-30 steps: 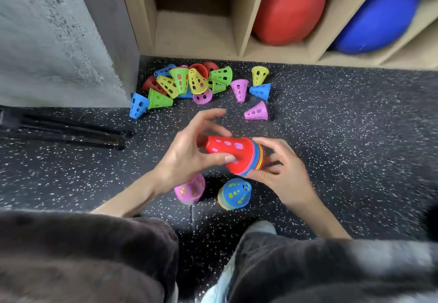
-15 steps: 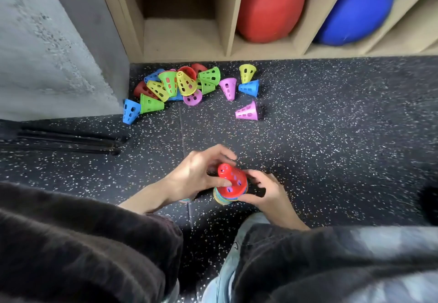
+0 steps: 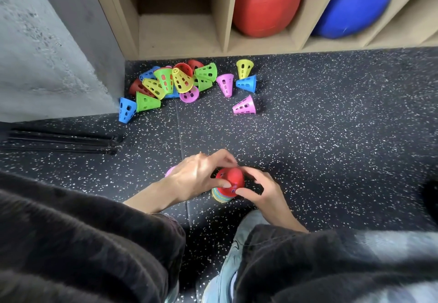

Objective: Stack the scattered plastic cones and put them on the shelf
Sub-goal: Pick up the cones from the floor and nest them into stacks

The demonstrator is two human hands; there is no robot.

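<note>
Both hands are now sitting lower and closer to the person than a second ago, and the cone stack (image 3: 228,185), held sideways in the air then, is now standing upright on the speckled floor (image 3: 331,136) with its red cone on top. Left hand (image 3: 198,178) is curling its fingers around the stack from the left, thumb pressing on the red side. Right hand (image 3: 259,190) is gripping the same stack from the right, fingertips wrapping the upper part. Coloured rims are showing below the red cone at the base. A pink cone (image 3: 170,171) is peeking out just behind the left hand, mostly hidden.

Loose cones (image 3: 175,82) are lying in a heap near the shelf (image 3: 180,37), by the grey wall (image 3: 47,53); another pink cone (image 3: 244,106) is lying on its side apart from them. Shelf compartments are holding a red ball (image 3: 266,1) and a blue ball (image 3: 353,3). Black rods (image 3: 61,141) are lying on the floor at left
</note>
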